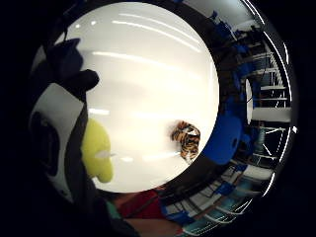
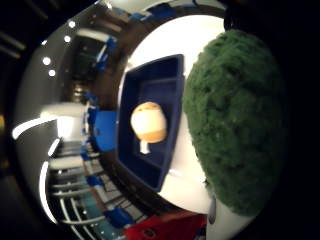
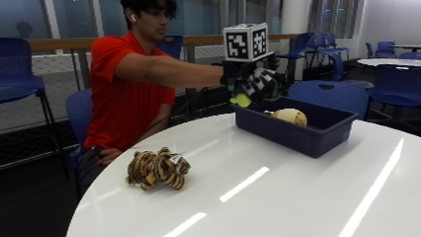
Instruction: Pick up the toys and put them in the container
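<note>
Outside view: gloved right hand [image 3: 253, 81] raised above the bin's [image 3: 299, 129] near end, fingers curled round a green toy [image 3: 241, 100]. Bin holds a tan toy [image 3: 290, 116]. Tiger [image 3: 158, 169] on the counter [image 3: 276, 192].
Thumb-side view: green toy [image 2: 235, 120] close; tan toy [image 2: 148, 122] inside the bin [image 2: 145, 90].
Little-finger view: tiger [image 1: 186, 139] near the counter edge.

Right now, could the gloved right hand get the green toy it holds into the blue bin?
Probably yes. The right hand holds the green toy just above the blue bin at its near end; the bin is open-topped, holding only a tan toy.
</note>
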Available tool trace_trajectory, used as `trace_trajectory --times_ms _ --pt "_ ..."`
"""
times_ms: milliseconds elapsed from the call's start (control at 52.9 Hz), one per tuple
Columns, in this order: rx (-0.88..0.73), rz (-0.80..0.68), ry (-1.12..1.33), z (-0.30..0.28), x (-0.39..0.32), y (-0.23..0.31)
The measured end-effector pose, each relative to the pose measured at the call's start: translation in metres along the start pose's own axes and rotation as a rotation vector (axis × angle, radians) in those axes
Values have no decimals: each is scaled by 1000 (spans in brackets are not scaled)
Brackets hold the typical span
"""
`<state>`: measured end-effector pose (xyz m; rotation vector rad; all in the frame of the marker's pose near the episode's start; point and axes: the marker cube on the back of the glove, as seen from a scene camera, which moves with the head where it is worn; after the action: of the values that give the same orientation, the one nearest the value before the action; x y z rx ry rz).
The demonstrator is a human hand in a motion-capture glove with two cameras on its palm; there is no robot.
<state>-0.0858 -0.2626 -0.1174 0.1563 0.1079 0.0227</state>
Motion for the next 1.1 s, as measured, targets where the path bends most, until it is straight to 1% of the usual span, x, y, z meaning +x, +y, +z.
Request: trace_trajectory --times_ms 283,416,491,548,624,680,756,850,945,1096 --pt "30 -150 6 -35 -131 -8" --pt "23 -209 5 -25 -184 -8" --pt "15 -294 41 -9 -207 -3" --pt "16 -355 71 0 -213 -2" --pt "24 -305 42 5 -221 -3" --pt "29 -342 46 8 -221 -1" --pt "-17 -312 -36 8 -225 3" --pt "-100 -406 128 11 -203 6" --pt "-140 -282 141 13 -197 8" --pt "-146 -283 76 14 -171 20"
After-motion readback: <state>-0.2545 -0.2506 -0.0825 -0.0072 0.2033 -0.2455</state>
